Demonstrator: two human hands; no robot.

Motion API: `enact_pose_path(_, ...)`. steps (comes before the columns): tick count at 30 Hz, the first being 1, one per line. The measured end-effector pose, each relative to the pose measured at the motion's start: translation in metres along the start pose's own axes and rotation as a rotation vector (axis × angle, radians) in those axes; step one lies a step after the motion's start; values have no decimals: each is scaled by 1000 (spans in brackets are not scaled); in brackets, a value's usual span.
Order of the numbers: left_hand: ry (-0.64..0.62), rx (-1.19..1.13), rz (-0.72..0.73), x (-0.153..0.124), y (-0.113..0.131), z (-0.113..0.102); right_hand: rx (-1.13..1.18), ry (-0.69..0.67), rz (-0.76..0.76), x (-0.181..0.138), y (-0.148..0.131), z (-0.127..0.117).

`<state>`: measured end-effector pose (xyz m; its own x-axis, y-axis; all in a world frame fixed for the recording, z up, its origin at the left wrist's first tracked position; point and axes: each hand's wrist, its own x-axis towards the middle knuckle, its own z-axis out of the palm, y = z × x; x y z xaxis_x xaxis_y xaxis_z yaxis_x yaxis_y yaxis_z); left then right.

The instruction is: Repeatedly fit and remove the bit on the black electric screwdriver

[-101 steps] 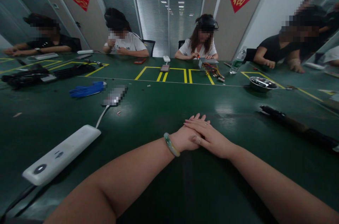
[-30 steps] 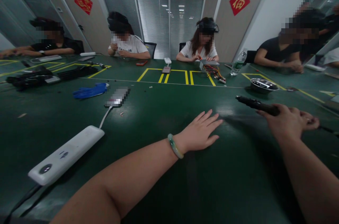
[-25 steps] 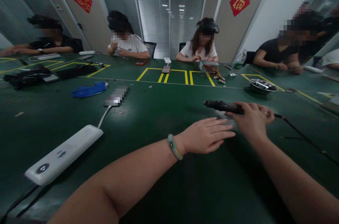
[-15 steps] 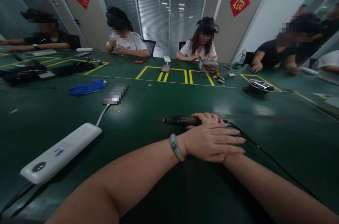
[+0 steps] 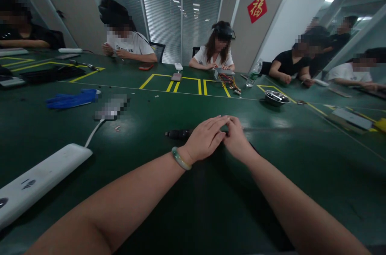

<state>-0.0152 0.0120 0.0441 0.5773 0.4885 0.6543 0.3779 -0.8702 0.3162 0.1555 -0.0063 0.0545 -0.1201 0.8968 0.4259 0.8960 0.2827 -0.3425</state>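
The black electric screwdriver (image 5: 177,133) is lying on the green table (image 5: 271,190), right of the white power strip (image 5: 39,178). The left hand (image 5: 205,139) is draping loose, straight fingers over it. The right hand (image 5: 237,139), farther right of the strip, is curling its fingers; I cannot tell whether it is grasping anything.

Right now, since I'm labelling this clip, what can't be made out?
Head view, black tool: left hand and right hand cover all but one end; right hand's grip unclear.
Head view, white power strip: cut by left edge.
Head view, device on its cable: pixelated.
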Motion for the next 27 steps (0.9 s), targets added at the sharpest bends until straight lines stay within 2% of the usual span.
enact_pose_path(2,-55,75,-82,0,-3,5,-7,-72,71,-9,22,-23)
enact_pose_path(5,-191,177,-113,-1,-9,13,-80,-383,253,-27,55,-50)
enact_pose_path(7,-257,209,-91,-2,-12,16,-113,-562,330,-36,67,-58)
enact_pose_path(9,-296,229,-60,-3,-14,17,-111,-626,341,-41,69,-59)
enact_pose_path(15,-352,233,-67,-1,-12,13,-146,-511,366,-38,55,-48)
enact_pose_path(18,-384,214,-124,1,-10,5,-29,-388,384,-38,51,-41)
enact_pose_path(22,-487,204,-231,4,-16,-22,280,-295,384,-39,44,-27)
enact_pose_path(24,-585,216,-261,6,-20,-38,303,-285,343,-40,39,-21)
enact_pose_path(27,-706,229,-231,7,-23,-55,276,-328,274,-43,31,-16)
